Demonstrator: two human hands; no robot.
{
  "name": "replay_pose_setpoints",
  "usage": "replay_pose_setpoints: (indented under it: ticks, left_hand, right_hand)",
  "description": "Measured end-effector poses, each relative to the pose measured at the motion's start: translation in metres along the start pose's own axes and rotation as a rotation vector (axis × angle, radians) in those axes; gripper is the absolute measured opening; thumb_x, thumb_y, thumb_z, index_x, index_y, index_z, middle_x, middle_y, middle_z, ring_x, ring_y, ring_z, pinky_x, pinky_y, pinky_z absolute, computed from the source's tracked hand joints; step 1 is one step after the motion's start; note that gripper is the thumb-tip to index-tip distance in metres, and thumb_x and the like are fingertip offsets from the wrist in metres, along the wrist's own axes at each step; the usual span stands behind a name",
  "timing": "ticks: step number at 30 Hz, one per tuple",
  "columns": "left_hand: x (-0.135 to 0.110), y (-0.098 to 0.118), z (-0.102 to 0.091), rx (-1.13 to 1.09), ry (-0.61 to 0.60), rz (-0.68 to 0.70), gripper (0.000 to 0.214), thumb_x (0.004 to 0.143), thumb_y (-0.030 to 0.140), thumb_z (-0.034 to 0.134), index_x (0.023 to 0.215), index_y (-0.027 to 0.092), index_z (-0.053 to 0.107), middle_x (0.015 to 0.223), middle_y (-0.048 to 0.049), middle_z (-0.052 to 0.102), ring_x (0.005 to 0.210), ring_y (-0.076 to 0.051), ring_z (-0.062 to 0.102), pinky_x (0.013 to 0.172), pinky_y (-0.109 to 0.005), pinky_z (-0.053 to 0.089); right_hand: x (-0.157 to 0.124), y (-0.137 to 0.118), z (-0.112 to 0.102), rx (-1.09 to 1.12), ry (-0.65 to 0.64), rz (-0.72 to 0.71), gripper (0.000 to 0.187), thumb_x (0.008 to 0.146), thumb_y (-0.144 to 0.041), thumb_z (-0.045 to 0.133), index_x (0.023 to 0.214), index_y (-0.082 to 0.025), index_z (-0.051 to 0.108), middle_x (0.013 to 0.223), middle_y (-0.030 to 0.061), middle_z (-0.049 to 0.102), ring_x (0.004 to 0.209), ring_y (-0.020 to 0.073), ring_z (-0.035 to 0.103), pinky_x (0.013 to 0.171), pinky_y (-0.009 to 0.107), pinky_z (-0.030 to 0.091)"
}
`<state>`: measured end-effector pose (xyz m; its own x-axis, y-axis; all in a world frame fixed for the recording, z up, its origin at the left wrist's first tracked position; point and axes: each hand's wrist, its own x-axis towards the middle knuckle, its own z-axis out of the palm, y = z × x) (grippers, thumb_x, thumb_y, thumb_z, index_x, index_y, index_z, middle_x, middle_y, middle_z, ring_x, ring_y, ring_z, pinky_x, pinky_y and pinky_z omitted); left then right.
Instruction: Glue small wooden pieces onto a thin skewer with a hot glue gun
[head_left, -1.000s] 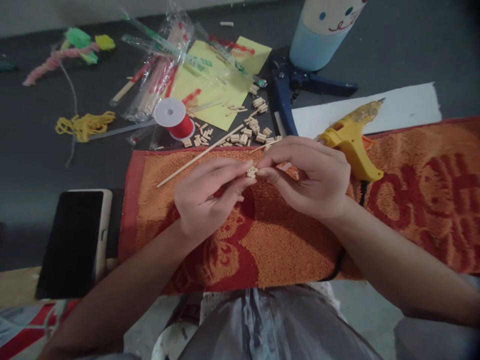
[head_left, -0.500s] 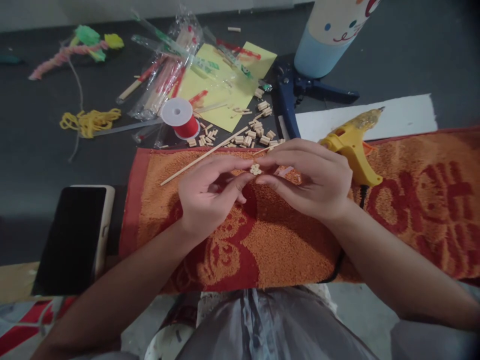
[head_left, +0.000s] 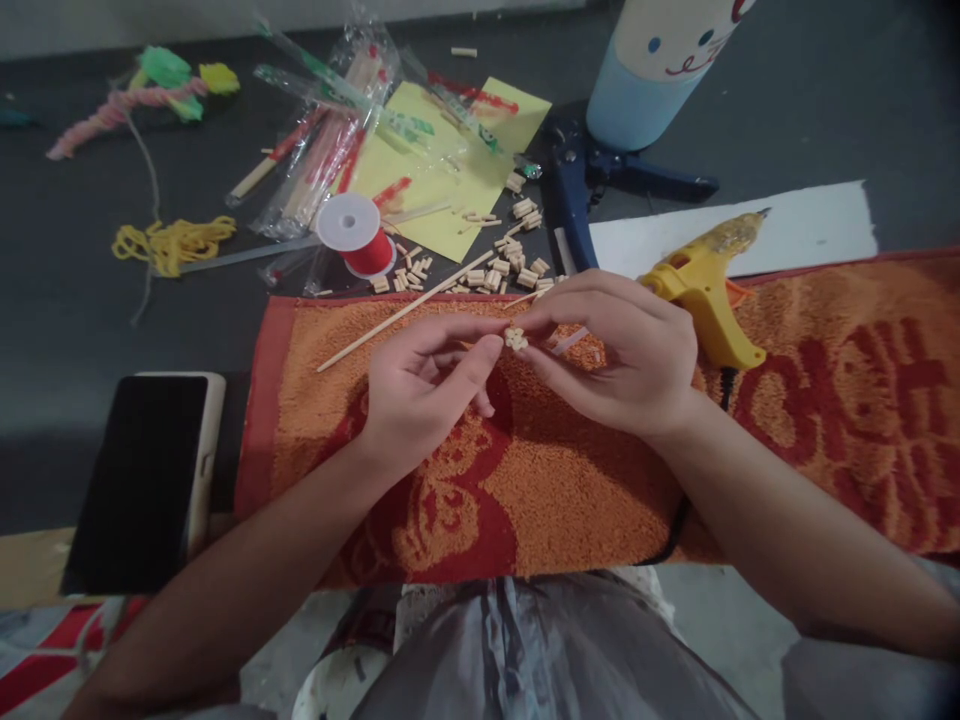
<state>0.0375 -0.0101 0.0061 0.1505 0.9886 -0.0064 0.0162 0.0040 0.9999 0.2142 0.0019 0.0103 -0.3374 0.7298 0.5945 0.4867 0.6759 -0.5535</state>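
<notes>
A tiny bundle of short wooden stick pieces (head_left: 515,339) is held above the towel, its round cut ends facing me. My right hand (head_left: 619,350) pinches it between thumb and index finger. My left hand (head_left: 427,385) has its index fingertip at the bundle's upper left edge, while the thumb tip lies close beside it with a slight gap. A long thin wooden stick (head_left: 405,312) lies behind my left hand. Several similar small stick bundles (head_left: 517,255) and loose cut pieces (head_left: 412,270) are spread just beyond the towel.
An orange and red towel (head_left: 585,490) covers the table's front. On the right are a yellow glue gun (head_left: 712,285), blue-handled cutters (head_left: 574,190) and a blue and white bottle (head_left: 637,85). Red thread spool (head_left: 367,250), yellow paper (head_left: 450,215), yellow string (head_left: 172,245) and phone (head_left: 139,480) are leftward.
My left thumb has drawn back slightly from the bundle, showing more of its ends. The bundle has shifted a little right. The view has moved slightly.
</notes>
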Motion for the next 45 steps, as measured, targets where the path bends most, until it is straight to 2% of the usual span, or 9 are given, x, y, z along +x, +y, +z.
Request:
replay_pose_setpoints:
  ticks: [5, 9, 20, 25, 33, 38, 42, 45]
  left_hand:
    - [0.003, -0.002, 0.000, -0.035, -0.030, -0.107, 0.021, 0.076, 0.041, 0.072, 0.081, 0.020, 0.068, 0.061, 0.0031, 0.065, 0.036, -0.007, 0.053, 0.035, -0.022, 0.049]
    - [0.004, -0.001, 0.000, -0.098, -0.045, -0.158, 0.020, 0.074, 0.037, 0.074, 0.079, 0.020, 0.065, 0.058, 0.0047, 0.062, 0.035, -0.007, 0.052, 0.035, -0.022, 0.049]
    - [0.010, -0.001, -0.001, -0.024, -0.049, -0.236, 0.022, 0.073, 0.035, 0.073, 0.075, 0.018, 0.060, 0.046, 0.0073, 0.055, 0.033, -0.007, 0.050, 0.035, -0.019, 0.047]
    - [0.009, 0.000, -0.001, -0.037, -0.060, -0.255, 0.025, 0.070, 0.036, 0.076, 0.076, 0.017, 0.060, 0.047, 0.0072, 0.057, 0.032, -0.007, 0.051, 0.035, -0.019, 0.046]
    - [0.009, 0.005, -0.001, 0.005, -0.064, -0.259, 0.023, 0.074, 0.034, 0.072, 0.077, 0.018, 0.057, 0.043, 0.0080, 0.054, 0.032, -0.007, 0.052, 0.033, -0.015, 0.041]
    - [0.010, 0.001, -0.001, -0.048, -0.046, -0.250, 0.024, 0.074, 0.036, 0.071, 0.077, 0.016, 0.057, 0.062, 0.0034, 0.064, 0.034, -0.005, 0.050, 0.034, -0.017, 0.045]
    - [0.012, -0.006, -0.003, -0.088, -0.035, -0.271, 0.022, 0.077, 0.036, 0.068, 0.081, 0.017, 0.056, 0.069, 0.0021, 0.066, 0.035, -0.005, 0.049, 0.035, -0.019, 0.046]
    - [0.013, -0.009, -0.005, -0.100, -0.031, -0.275, 0.021, 0.078, 0.036, 0.066, 0.082, 0.018, 0.056, 0.071, 0.0026, 0.065, 0.036, -0.005, 0.049, 0.036, -0.019, 0.047]
  right_hand:
    - [-0.001, 0.001, 0.001, -0.009, -0.020, -0.011, 0.008, 0.087, -0.024, 0.060, 0.091, -0.022, 0.066, 0.087, 0.0060, 0.070, 0.083, 0.0176, 0.068, 0.074, 0.031, 0.057]
    - [0.000, 0.002, 0.002, 0.018, -0.015, -0.043, 0.008, 0.087, -0.022, 0.059, 0.091, -0.020, 0.066, 0.087, 0.0069, 0.070, 0.084, 0.0172, 0.068, 0.073, 0.029, 0.056]
    - [-0.001, 0.006, 0.005, 0.017, -0.028, -0.035, 0.009, 0.087, -0.021, 0.059, 0.093, -0.016, 0.063, 0.085, 0.0073, 0.070, 0.080, 0.0158, 0.065, 0.071, 0.028, 0.055]
    - [-0.001, 0.007, 0.006, 0.050, -0.031, -0.044, 0.010, 0.086, -0.020, 0.061, 0.094, -0.016, 0.063, 0.086, 0.0080, 0.070, 0.081, 0.0162, 0.066, 0.071, 0.029, 0.056]
    - [0.000, 0.006, 0.005, 0.049, -0.058, -0.027, 0.010, 0.086, -0.019, 0.060, 0.094, -0.014, 0.064, 0.086, 0.0092, 0.069, 0.080, 0.0162, 0.065, 0.071, 0.028, 0.055]
    - [-0.001, 0.009, 0.005, 0.066, -0.083, 0.005, 0.010, 0.084, -0.011, 0.056, 0.091, -0.015, 0.061, 0.084, 0.0071, 0.067, 0.075, 0.0147, 0.062, 0.066, 0.027, 0.052]
    - [0.001, 0.011, 0.000, 0.035, -0.201, 0.063, 0.011, 0.086, -0.009, 0.048, 0.084, -0.016, 0.056, 0.081, 0.0063, 0.063, 0.074, 0.0147, 0.057, 0.066, 0.028, 0.048]
    - [0.005, 0.009, -0.010, -0.105, -0.345, 0.128, 0.017, 0.093, -0.021, 0.043, 0.082, -0.016, 0.055, 0.080, 0.0073, 0.061, 0.073, 0.0163, 0.054, 0.065, 0.029, 0.043]
